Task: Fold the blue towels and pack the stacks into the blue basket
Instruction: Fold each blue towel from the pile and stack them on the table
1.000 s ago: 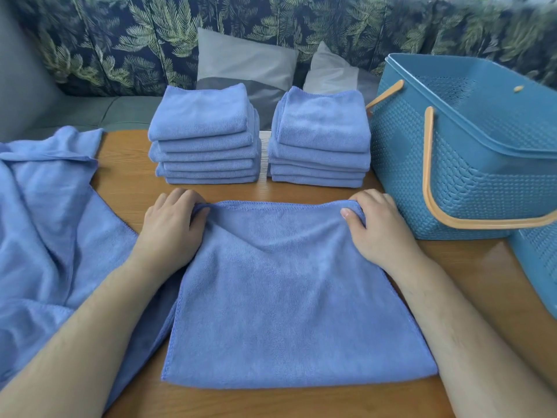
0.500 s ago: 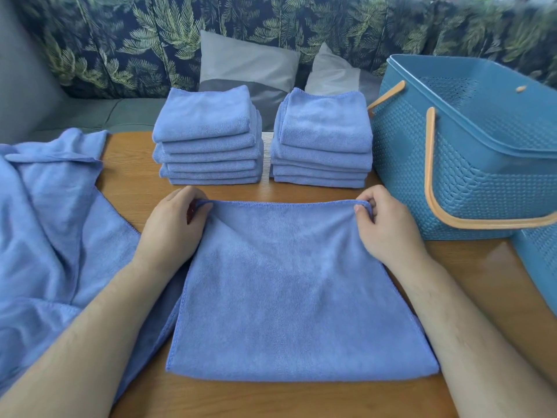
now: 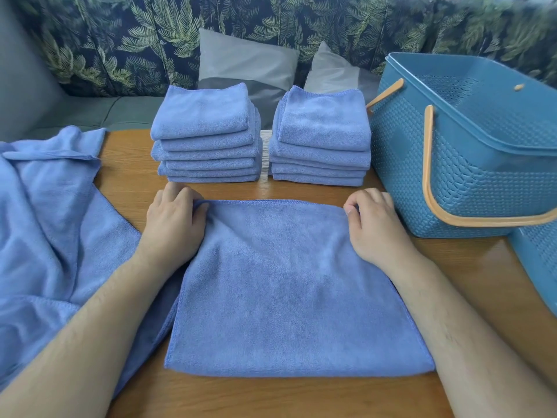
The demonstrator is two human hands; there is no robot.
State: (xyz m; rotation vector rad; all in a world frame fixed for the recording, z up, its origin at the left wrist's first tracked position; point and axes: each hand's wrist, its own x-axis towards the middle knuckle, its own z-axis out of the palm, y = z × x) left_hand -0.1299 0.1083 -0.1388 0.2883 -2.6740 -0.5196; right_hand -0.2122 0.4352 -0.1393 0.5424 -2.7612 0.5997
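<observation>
A blue towel lies flat on the wooden table in front of me. My left hand pinches its far left corner and my right hand pinches its far right corner. Behind it stand two stacks of folded blue towels, the left stack and the right stack. The blue basket with tan handles stands at the right, and I see nothing inside it. A heap of unfolded blue towels lies at the left.
A second blue basket shows partly at the right edge. A sofa with leaf-pattern back and grey cushions runs behind the table. Bare wood shows between the towel and the stacks.
Both hands have shifted on the far corners from pressing to pinching them. The far edge of the towel now lies straighter; the towel has stayed in place.
</observation>
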